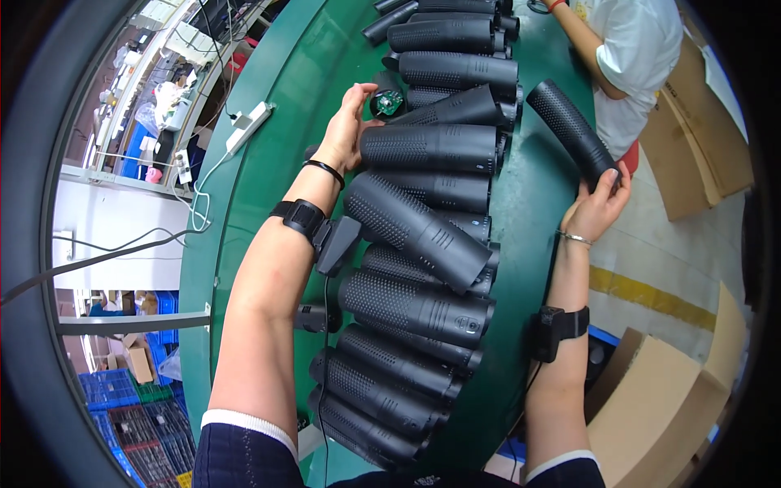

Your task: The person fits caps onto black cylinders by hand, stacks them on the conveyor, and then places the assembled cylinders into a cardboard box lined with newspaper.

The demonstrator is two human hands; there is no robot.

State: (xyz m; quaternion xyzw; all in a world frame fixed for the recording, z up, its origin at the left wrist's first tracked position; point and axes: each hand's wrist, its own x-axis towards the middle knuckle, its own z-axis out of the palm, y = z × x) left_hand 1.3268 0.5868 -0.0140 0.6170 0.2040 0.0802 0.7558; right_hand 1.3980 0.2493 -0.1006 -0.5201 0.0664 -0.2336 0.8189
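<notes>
A long row of black perforated plastic tubes (423, 228) lies stacked along a green conveyor belt (268, 195). My left hand (346, 126) reaches to the left end of one tube, fingers touching a short black part with a green circuit board (389, 102) in its open end. My right hand (598, 207) grips the lower end of a separate black perforated tube (569, 130), held tilted over the belt's right edge. Both forearms wear black wrist straps.
Another person in a white shirt (634, 57) stands at the upper right by the belt. Cardboard boxes (659, 407) sit on the floor at right. A white power strip (248, 122) lies on the belt's left edge. Blue crates (110, 386) stand lower left.
</notes>
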